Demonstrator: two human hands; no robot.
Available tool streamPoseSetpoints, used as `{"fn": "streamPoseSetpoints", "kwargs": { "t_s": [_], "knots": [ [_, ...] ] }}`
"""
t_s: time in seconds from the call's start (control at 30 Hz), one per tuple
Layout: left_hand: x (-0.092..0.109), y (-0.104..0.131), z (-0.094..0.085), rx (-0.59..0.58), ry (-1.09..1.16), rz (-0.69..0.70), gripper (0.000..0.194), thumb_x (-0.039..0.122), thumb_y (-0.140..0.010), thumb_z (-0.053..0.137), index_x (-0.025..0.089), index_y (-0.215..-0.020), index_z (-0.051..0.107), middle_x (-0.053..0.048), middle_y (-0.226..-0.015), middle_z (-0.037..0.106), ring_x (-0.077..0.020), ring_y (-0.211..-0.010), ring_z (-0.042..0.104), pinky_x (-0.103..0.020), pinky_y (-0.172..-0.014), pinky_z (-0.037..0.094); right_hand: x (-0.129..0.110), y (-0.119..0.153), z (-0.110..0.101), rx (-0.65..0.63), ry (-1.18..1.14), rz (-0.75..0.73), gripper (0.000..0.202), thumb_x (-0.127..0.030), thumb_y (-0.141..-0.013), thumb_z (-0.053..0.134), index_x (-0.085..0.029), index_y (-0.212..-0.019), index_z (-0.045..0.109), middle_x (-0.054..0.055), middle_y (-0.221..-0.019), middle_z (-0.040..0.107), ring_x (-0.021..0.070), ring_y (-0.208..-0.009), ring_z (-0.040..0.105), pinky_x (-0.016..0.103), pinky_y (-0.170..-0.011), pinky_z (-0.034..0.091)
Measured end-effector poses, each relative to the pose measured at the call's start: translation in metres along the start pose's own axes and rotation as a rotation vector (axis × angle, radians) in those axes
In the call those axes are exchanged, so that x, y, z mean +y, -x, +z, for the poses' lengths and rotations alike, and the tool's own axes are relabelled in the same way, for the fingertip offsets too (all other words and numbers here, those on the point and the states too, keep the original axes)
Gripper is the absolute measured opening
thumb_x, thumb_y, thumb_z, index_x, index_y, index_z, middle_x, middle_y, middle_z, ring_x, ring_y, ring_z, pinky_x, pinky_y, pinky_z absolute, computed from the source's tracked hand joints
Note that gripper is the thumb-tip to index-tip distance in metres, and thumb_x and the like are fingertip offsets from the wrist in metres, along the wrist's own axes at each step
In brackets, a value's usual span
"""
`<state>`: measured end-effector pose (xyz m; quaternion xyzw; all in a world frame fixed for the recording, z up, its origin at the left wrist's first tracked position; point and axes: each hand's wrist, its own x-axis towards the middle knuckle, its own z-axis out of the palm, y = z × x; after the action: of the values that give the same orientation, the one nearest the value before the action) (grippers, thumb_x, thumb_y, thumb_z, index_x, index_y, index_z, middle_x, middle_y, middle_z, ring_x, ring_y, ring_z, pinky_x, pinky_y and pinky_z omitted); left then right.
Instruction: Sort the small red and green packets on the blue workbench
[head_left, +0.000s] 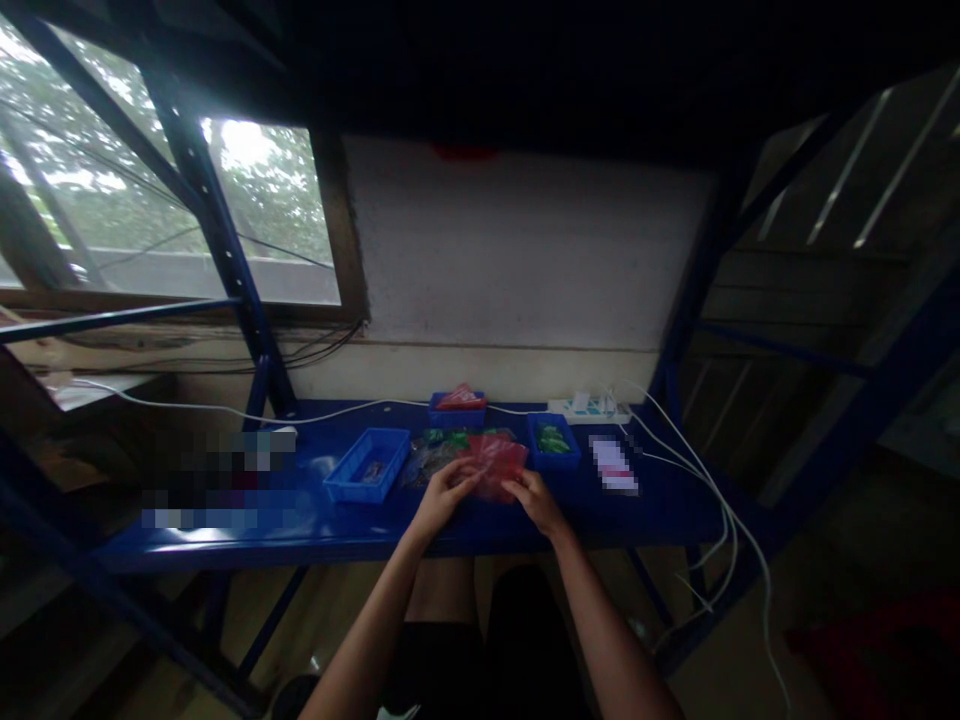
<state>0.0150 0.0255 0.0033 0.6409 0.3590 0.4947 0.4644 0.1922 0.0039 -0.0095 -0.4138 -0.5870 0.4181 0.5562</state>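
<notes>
Bare forearms [360, 630] reach from the bottom edge to the lower centre of the frame, where the left hand [444, 494] and right hand [536, 502] each pinch an edge of a red plastic bag [498, 458]. Its thin film could slip or tear if the two pulled unevenly. Sweeping leftward too low might scatter the small dark items [429, 463], too blurred to name, or nudge the blue tray [356, 492] left of them.
</notes>
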Motion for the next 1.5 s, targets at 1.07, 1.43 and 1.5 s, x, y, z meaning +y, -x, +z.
{"fn": "streamPoseSetpoints", "kwargs": {
  "t_s": [1.07,1.43,1.5],
  "knots": [
    [0.044,-0.096,0.007,-0.314,-1.199,0.160,0.015,0.023,-0.075,0.063,0.016,-0.086,0.072,-0.016,-0.092,0.070,-0.0292,-0.089,0.066,-0.033,-0.078,0.048,0.004,-0.001,0.003,0.041,0.179,-0.038,0.019,-0.036,-0.079,0.057,-0.021,-0.085,0.068,0.004,-0.074,0.069,0.0185,-0.068,0.064,0.030,-0.062,0.049],
    [0.050,-0.064,0.004,-0.062,-0.997,0.176,0.025,0.019,-0.086,0.046,0.015,-0.096,0.068,-0.016,-0.094,0.070,-0.0281,-0.088,0.066,-0.034,-0.078,0.045,0.005,-0.001,0.001,0.058,0.174,-0.016,0.023,-0.040,-0.078,0.059,-0.020,-0.087,0.067,0.005,-0.076,0.069,0.0190,-0.068,0.063,0.029,-0.059,0.049],
    [0.048,-0.049,0.002,0.067,-0.717,0.198,0.028,0.024,-0.087,0.043,0.016,-0.099,0.067,-0.011,-0.090,0.071,-0.0241,-0.082,0.065,-0.029,-0.073,0.046,0.005,-0.002,0.001,0.087,0.160,-0.014,0.026,-0.041,-0.077,0.060,-0.020,-0.088,0.067,0.005,-0.079,0.069,0.0192,-0.070,0.063,0.028,-0.058,0.048]
  ]
}}
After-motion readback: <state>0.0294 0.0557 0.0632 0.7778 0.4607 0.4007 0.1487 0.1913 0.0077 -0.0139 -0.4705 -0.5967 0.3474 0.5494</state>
